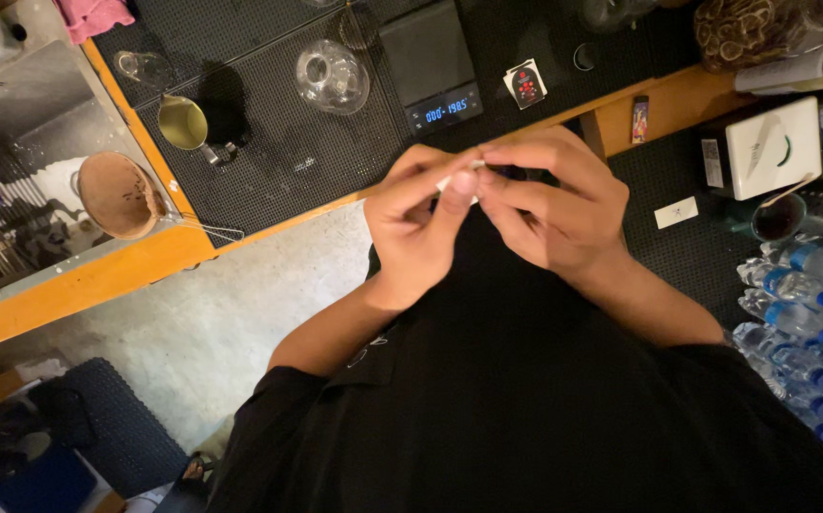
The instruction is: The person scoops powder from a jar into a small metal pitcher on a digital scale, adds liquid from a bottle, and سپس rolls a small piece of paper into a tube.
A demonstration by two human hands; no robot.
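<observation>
I pinch a small white paper piece [459,180] between both hands, left hand [421,228] and right hand [549,209] pressed together at chest height for fingertip control. At twelve o'clock, a digital scale [430,62] sits on the black-matted surface [269,161]; a glass server [332,76] stands at eleven.

The small white item [459,180] pinched between the left hand [421,223] and the right hand [549,204] is mostly covered by fingers, so its kind cannot be told. The bottled water pack [810,332] runs off the right edge, and the pink cloth [93,14] is cut by the top edge
</observation>
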